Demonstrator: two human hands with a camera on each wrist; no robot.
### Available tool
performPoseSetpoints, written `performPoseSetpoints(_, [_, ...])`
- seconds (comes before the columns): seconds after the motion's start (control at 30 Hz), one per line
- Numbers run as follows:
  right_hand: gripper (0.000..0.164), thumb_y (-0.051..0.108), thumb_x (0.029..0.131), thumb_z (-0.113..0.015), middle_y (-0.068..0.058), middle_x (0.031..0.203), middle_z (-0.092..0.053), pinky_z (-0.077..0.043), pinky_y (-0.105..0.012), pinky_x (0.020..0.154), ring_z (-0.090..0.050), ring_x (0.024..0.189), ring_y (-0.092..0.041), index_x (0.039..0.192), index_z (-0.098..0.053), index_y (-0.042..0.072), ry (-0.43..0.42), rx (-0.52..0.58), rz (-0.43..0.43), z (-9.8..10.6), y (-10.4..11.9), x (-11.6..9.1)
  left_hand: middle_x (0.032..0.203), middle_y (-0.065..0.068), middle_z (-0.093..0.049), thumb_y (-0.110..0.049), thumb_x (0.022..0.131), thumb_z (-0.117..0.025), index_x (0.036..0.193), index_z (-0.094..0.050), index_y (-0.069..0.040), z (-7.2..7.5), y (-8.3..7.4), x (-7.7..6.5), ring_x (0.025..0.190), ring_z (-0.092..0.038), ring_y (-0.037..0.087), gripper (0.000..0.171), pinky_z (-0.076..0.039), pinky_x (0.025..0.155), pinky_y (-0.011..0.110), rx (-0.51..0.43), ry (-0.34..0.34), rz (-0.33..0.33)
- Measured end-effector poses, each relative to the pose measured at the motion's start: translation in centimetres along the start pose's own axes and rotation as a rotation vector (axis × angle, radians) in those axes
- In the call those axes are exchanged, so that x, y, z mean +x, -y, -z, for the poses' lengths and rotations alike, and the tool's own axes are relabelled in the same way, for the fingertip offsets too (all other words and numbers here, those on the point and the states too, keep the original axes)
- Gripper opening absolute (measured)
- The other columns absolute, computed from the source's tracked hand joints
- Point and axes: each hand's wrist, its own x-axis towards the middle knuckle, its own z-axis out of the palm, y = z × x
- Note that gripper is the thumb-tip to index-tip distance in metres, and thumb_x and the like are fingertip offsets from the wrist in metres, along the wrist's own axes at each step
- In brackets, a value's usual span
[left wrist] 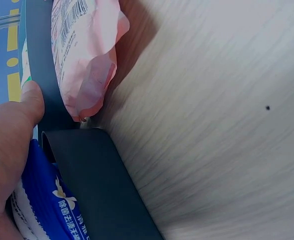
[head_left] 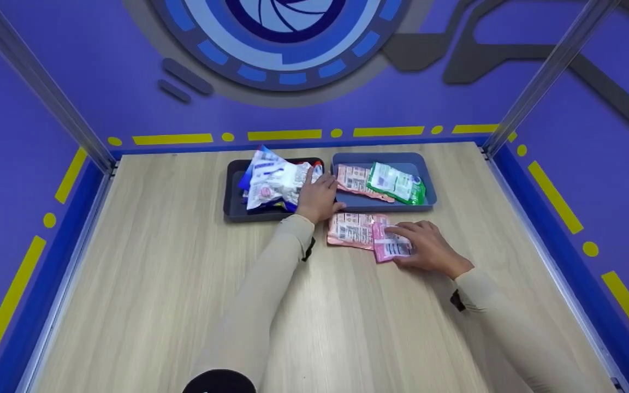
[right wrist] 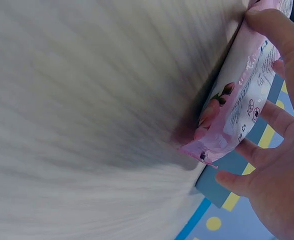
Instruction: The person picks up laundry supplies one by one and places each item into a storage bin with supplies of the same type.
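My right hand [head_left: 429, 245] holds a pink soft packet [head_left: 384, 248] between thumb and fingers, with roses and small print on it. It lies at the right end of a peach packet [head_left: 350, 232], overlapping it in the head view. My left hand [head_left: 319, 195] lies over the join of two trays. Its thumb [left wrist: 33, 100] touches the rim of the blue-grey tray [head_left: 388, 208]. The fingers stretch forward beside a white bag [head_left: 279, 180], heaped in the black tray [head_left: 232, 213] with a blue packet [left wrist: 49, 195] under it.
In the blue-grey tray lie another peach packet [head_left: 354, 177] and a green-and-white packet [head_left: 396, 183]. Both trays stand near the back edge of the wooden table [head_left: 336, 322]. Purple panels [head_left: 101, 71] enclose it at the back and sides.
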Motion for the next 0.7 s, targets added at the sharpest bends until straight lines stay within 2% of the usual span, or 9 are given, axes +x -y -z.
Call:
performPoseSetpoints(0.4, [0.067, 0.045, 0.086, -0.082, -0.004, 0.147, -0.057, -0.032, -0.060, 0.111, -0.045, 0.127, -0.032, 0.147, -0.057, 0.036, -0.048, -0.016, 0.042, 0.15, -0.24, 0.20, 0.163, 0.001, -0.040, -0.065, 0.101, -0.045, 0.157, -0.045, -0.014, -0.36, 0.02, 0.13, 0.153, -0.029, 0.020, 0.076, -0.003, 0.126, 0.054, 0.009, -0.012, 0.000])
performPoseSetpoints(0.7, [0.064, 0.040, 0.088, -0.082, -0.005, 0.145, -0.058, -0.043, -0.060, 0.105, -0.049, 0.124, -0.030, 0.146, -0.058, 0.032, -0.046, 0.036, 0.044, 0.30, -0.27, 0.18, 0.163, 0.002, -0.039, -0.065, 0.102, -0.045, 0.158, -0.043, -0.014, -0.35, 0.00, 0.04, 0.154, -0.028, 0.020, 0.076, -0.003, 0.126, 0.055, 0.009, -0.010, 0.002])
